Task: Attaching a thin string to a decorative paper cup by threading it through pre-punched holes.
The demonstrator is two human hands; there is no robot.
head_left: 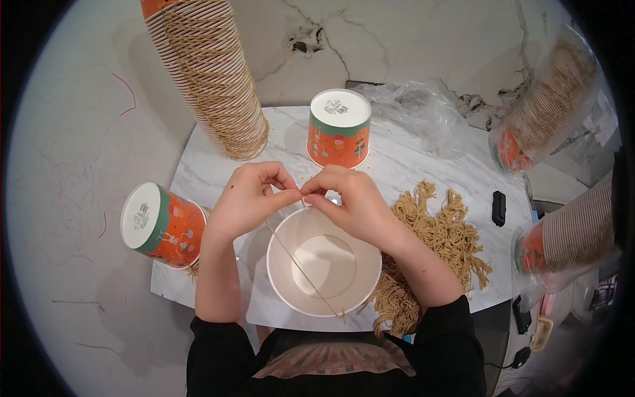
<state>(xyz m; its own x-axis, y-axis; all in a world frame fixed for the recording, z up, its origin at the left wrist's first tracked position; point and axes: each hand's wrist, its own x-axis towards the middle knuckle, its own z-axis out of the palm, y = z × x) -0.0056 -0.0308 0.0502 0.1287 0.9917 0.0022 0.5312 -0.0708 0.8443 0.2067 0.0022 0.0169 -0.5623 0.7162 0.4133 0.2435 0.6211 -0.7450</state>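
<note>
On the table (288, 142), the bucket (324, 264) stands left of the cord pile (440, 238) and before an upturned tub (338, 140).

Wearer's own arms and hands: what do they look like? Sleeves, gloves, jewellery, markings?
Left hand and right hand: both bare, no gloves; no rings, watch or bracelet visible. Small spot on the back of the left hand. Black sleeves end near the elbows, leaving both forearms uncovered.

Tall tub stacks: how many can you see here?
3: the back-left stack, the upper-right stack and the lower-right stack. More may be hidden beyond the view.
</note>
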